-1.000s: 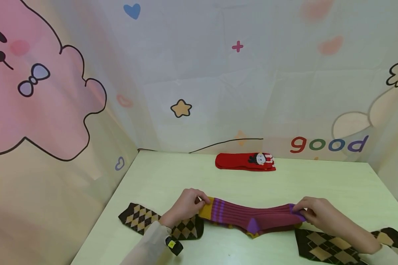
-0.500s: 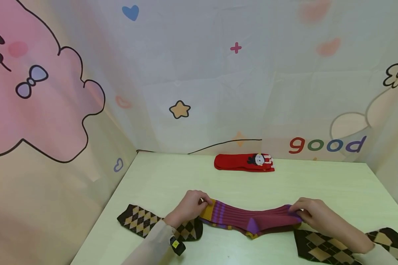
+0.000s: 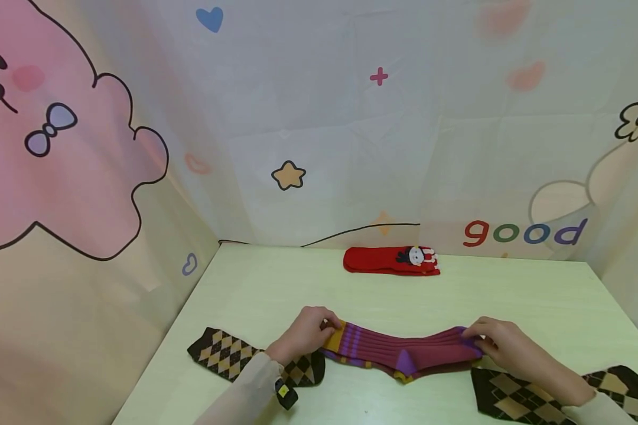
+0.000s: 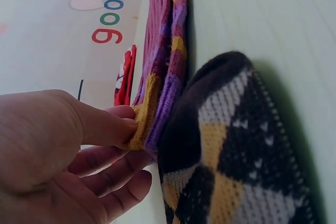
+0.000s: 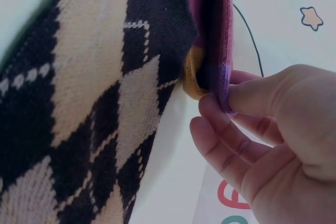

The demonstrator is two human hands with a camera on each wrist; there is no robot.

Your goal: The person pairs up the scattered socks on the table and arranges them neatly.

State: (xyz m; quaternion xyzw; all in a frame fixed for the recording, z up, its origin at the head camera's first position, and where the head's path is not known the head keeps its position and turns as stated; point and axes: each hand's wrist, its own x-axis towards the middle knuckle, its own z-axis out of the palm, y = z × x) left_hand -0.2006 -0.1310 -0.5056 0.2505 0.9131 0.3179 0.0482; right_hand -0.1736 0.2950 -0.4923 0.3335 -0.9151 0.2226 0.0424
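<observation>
A maroon ribbed sock [image 3: 383, 341] with a yellow cuff, purple stripes and a purple heel and toe stretches between both hands. My left hand [image 3: 307, 333] pinches its yellow cuff [image 4: 143, 121] between thumb and fingers. At the other end, my right hand [image 3: 502, 342] pinches the purple toe [image 5: 224, 85]. A second sock [image 4: 169, 98] with a purple cuff and a yellow heel lies underneath, mostly covered. Its yellow toe [image 5: 192, 74] stands apart from the purple one in the right wrist view.
An argyle sock [image 3: 225, 353] lies partly under my left forearm. More argyle socks [image 3: 516, 394] lie beneath my right forearm. Red socks [image 3: 374, 260] with a doll figure lie at the back of the pale table [image 3: 276, 277], before a printed curtain [image 3: 329, 147].
My left hand has shifted slightly right and my right hand slightly left, both still pinching the maroon sock. The view has shifted a little.
</observation>
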